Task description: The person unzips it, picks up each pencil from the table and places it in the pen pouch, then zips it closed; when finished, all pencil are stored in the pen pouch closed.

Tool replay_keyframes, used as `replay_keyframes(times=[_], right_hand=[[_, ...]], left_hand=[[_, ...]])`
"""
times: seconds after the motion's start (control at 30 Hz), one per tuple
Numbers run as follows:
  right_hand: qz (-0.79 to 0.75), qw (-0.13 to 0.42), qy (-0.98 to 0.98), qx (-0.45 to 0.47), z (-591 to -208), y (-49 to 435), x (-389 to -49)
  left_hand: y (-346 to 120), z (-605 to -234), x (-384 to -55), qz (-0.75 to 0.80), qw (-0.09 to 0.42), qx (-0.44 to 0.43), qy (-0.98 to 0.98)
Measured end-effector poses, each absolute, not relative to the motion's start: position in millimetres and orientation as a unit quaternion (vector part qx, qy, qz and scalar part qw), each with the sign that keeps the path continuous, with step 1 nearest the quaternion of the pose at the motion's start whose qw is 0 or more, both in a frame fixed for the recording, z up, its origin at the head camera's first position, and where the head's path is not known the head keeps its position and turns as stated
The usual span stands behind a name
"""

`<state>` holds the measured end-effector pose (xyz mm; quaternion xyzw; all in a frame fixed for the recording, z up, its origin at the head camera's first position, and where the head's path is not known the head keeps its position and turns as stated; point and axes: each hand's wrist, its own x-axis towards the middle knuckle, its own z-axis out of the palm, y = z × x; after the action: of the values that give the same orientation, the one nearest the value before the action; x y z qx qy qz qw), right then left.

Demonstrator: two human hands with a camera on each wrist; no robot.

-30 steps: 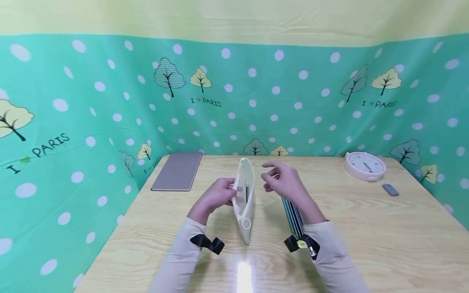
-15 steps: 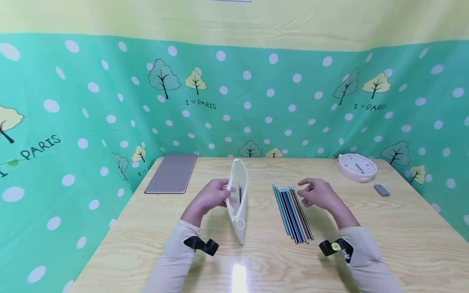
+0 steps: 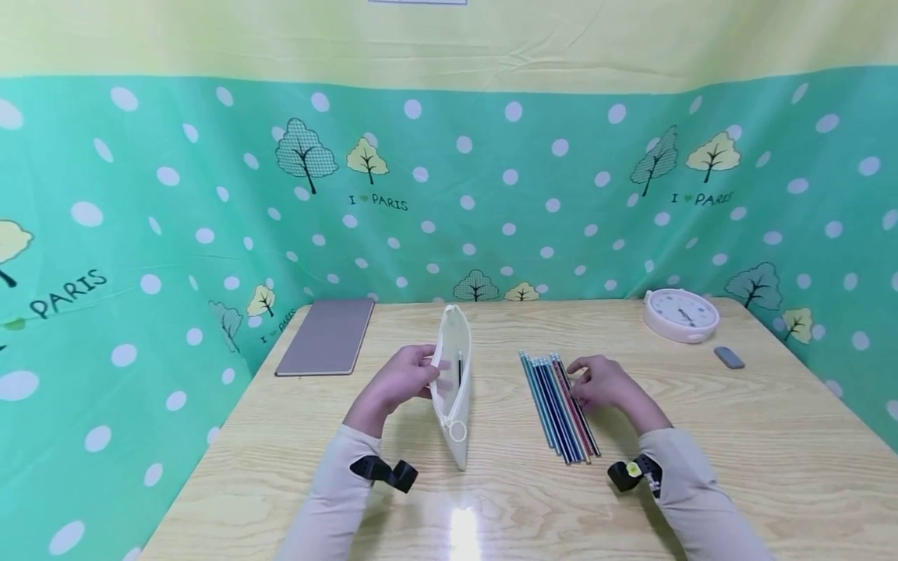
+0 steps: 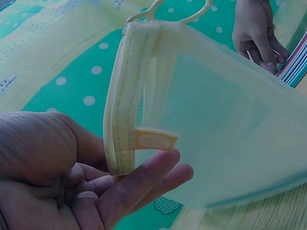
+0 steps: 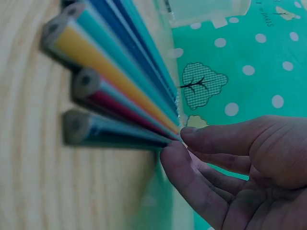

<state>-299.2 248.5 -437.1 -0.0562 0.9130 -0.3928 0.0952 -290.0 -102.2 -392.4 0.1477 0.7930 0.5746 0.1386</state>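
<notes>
A pale mesh zip pencil case (image 3: 457,446) stands on the table with its mouth spread, a dark pencil (image 3: 460,369) visible inside. My left hand (image 3: 405,379) pinches its left zip edge; an orange tag (image 4: 156,140) shows near those fingers in the left wrist view. To the right, several pencils (image 3: 557,411) lie side by side in blue, teal, yellow and red. My right hand (image 3: 605,383) is at the right side of that row. In the right wrist view, thumb and forefinger close around the far end of the outermost dark pencil (image 5: 108,132).
A grey notebook (image 3: 327,339) lies at the back left of the wooden table (image 3: 337,436). At the back right are a round pink clock (image 3: 680,315) and a small grey eraser-like block (image 3: 729,358). A polka-dot curtain (image 3: 393,171) hangs behind the table.
My right hand has moved right from beside the pencil case and lowered onto the outermost pencil, uncovering the row. My left hand keeps its hold on the pencil case.
</notes>
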Motion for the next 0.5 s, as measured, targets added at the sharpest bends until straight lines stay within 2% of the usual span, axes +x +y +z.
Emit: replay_keyframes(times=[0.5], right_hand=[[-0.354, 0.097, 0.93, -0.021, -438.1, 243.0, -297.9]], left_hand=[[-99.8, -393.6, -289.2, 0.577, 0.146, 0.147, 0.79]])
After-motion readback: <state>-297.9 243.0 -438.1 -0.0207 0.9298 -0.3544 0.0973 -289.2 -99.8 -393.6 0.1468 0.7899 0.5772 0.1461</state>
